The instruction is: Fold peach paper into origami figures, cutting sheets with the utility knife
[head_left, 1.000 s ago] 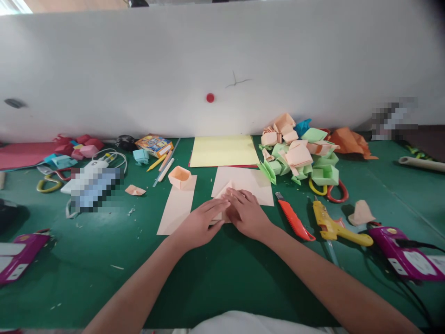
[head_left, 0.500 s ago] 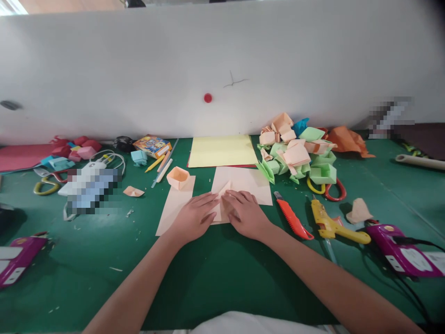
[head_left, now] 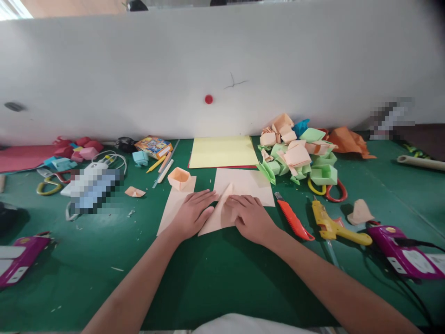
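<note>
A peach sheet of paper (head_left: 217,221) lies in front of me with a raised folded flap that comes to a point at its far end. My right hand (head_left: 253,218) holds the flap, its fingers bent and closed on the paper. My left hand (head_left: 195,214) rests flat along the sheet's left edge, fingers stretched out and holding nothing. Part of that hand covers a narrow peach strip (head_left: 170,211). A small folded peach paper box (head_left: 179,179) stands at the strip's far end. Another peach sheet (head_left: 259,188) lies beneath and beyond my right hand.
Yellow paper (head_left: 222,152) lies behind the hands. At right are a pile of folded paper boxes (head_left: 297,153), an orange cutter (head_left: 295,221), a yellow glue gun (head_left: 333,226) and scissors (head_left: 336,191). Pens (head_left: 165,170) and a white power strip (head_left: 92,178) lie left. A white partition (head_left: 139,74) rises behind.
The folded sheet has turned and shows more of its near left corner. My left hand has shifted slightly left, away from the flap; my right hand stays on it.
</note>
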Demonstrator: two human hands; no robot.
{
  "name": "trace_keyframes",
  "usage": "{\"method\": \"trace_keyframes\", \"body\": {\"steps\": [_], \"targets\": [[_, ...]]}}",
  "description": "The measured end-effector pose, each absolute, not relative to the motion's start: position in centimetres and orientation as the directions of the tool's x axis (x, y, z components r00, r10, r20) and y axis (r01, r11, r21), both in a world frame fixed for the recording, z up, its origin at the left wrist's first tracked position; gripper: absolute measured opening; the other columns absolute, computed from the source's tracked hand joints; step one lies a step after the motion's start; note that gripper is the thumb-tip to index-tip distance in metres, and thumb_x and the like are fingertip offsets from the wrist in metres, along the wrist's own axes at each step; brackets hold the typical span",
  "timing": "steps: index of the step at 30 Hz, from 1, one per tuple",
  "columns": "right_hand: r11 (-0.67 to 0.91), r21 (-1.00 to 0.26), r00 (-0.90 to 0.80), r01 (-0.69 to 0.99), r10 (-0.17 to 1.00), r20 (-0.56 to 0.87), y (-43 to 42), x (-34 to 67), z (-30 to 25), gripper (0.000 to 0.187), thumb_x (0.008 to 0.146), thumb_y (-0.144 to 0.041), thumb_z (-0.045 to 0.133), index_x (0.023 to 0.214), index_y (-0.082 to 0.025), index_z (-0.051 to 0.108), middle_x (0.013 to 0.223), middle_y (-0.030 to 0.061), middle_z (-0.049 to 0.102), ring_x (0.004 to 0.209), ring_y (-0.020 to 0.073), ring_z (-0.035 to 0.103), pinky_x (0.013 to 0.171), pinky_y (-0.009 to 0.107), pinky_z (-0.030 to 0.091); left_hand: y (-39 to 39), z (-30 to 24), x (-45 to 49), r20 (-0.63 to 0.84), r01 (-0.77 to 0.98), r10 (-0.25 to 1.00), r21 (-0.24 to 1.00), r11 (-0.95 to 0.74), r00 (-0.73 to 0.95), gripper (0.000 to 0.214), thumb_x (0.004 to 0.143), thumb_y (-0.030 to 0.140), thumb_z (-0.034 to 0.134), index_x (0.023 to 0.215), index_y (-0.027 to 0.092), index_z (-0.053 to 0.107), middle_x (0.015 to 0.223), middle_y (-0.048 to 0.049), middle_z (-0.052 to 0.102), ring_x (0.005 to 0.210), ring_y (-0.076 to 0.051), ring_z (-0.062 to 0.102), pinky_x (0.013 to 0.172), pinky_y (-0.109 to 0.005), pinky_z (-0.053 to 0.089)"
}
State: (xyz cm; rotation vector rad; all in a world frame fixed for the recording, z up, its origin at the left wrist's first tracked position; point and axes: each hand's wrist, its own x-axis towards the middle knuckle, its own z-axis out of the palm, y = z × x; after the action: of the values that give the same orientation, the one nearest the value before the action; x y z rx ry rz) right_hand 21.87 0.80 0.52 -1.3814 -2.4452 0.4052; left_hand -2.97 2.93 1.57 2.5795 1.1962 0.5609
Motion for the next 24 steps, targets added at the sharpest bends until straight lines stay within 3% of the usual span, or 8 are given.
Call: {"method": "trace_keyframes", "body": {"steps": [4, 7, 11, 18, 21, 24], "targets": [[0.528, -0.378, -0.540, 0.760, 0.837, 0.083, 0.4, 22.4, 1.9, 0.047, 0.086, -0.012, 0.047, 0.128, -0.021, 0.064, 0.144, 0.0079, 0.059, 0.127, 0.0277, 0.050, 0.105, 0.046, 0.039, 2.8, 1.6, -2.4, 0.167, 0.700, 0.748, 0.271, -0.661, 0.642, 0.047, 0.107, 0.035, 0.032, 0.149, 0.023, 0.048, 0.153, -0.0043, 0.053, 0.147, -0.026, 0.039, 0.116, -0.050, 0.032], [0.607, -0.347, -0.640, 0.715, 0.768, 0.026, 0.3, 23.0, 3.4, 0.043, 0.091, -0.014, 0.044, 0.128, -0.023, 0.065, 0.139, 0.0082, 0.062, 0.124, 0.0270, 0.054, 0.103, 0.045, 0.042, 2.4, 1.7, -1.7, 0.128, 0.728, 0.749, 0.179, -0.662, 0.650, 0.044, 0.108, 0.034, 0.032, 0.148, 0.027, 0.050, 0.149, -0.0031, 0.057, 0.143, -0.026, 0.043, 0.115, -0.050, 0.027], [0.705, -0.251, -0.740, 0.663, 0.668, -0.078, -0.4, 24.1, 4.6, 0.052, 0.092, -0.017, 0.045, 0.143, -0.021, 0.054, 0.153, 0.0102, 0.052, 0.133, 0.0313, 0.051, 0.104, 0.051, 0.046, 1.8, 2.1, -1.0, 0.148, 0.761, 0.774, 0.143, -0.632, 0.615, 0.040, 0.106, 0.031, 0.036, 0.139, 0.028, 0.058, 0.136, -0.0049, 0.067, 0.129, -0.026, 0.053, 0.114, -0.053, 0.025], [0.686, -0.151, -0.703, 0.712, 0.697, -0.142, -2.9, 26.6, 3.9, 0.066, 0.090, -0.023, 0.053, 0.155, -0.018, 0.041, 0.164, 0.0111, 0.036, 0.140, 0.0362, 0.047, 0.104, 0.058, 0.049, 0.7, 2.4, -0.3, 0.147, 0.788, 0.792, 0.097, -0.608, 0.593, 0.031, 0.102, 0.027, 0.045, 0.121, 0.021, 0.068, 0.112, -0.0106, 0.070, 0.113, -0.029, 0.059, 0.104, -0.054, 0.036], [0.673, -0.140, -0.688, 0.726, 0.706, -0.169, -3.1, 27.6, 4.0, 0.067, 0.090, -0.022, 0.054, 0.155, -0.019, 0.040, 0.164, 0.0109, 0.036, 0.139, 0.0357, 0.048, 0.104, 0.057, 0.049, 0.5, 2.3, -0.2, 0.144, 0.785, 0.789, 0.096, -0.612, 0.597, 0.029, 0.100, 0.025, 0.045, 0.118, 0.019, 0.068, 0.128, -0.0118, 0.066, 0.128, -0.031, 0.052, 0.108, -0.053, 0.036], [0.674, -0.134, -0.686, 0.727, 0.702, -0.190, -3.1, 28.1, 4.3, 0.067, 0.090, -0.022, 0.054, 0.156, -0.019, 0.040, 0.164, 0.0100, 0.035, 0.141, 0.0352, 0.046, 0.106, 0.057, 0.049, 0.6, 2.0, -0.6, 0.121, 0.767, 0.774, 0.108, -0.633, 0.622, 0.032, 0.100, 0.026, 0.047, 0.127, 0.019, 0.062, 0.151, -0.0089, 0.053, 0.144, -0.029, 0.040, 0.113, -0.048, 0.036]]}}
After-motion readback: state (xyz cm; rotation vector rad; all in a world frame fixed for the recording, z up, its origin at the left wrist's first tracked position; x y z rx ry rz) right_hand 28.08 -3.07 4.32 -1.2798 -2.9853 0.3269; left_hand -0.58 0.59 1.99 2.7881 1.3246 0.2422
